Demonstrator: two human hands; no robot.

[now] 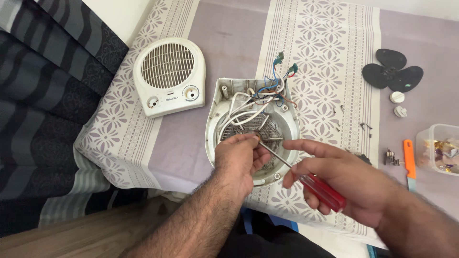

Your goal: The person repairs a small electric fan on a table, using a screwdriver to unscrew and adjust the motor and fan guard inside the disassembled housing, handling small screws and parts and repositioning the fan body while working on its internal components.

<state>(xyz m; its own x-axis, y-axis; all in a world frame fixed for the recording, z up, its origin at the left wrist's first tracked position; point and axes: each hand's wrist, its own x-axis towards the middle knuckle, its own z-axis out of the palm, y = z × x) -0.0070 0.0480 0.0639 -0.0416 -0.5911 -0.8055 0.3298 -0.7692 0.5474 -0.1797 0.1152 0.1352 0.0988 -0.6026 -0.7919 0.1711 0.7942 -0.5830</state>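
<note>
While the rear shell lies open on the table, findings run as follows:
Item: rear shell of a white fan heater [252, 125], face up near the table's front edge, midway along it
Appearance: rounded plastic tub, yellowed and dusty; wire heating grid in the well; white, blue, brown and red wires [267, 91] spilling over the far rim
Handling, judged: light and stiff, plastic brittle with age; grid and wire ends fragile
Hold points, judged: outer rim or side wall, never the wires or the grid
Left hand [239, 155]: curled shut, fingertips pinching a small part inside the well
Right hand [344, 184]: clamped on a red-handled screwdriver [306, 180], tip at the left fingertips
Front cover [169, 76]: well apart, towards the table's left edge
Fan blade [392, 71]: black, far right
</note>
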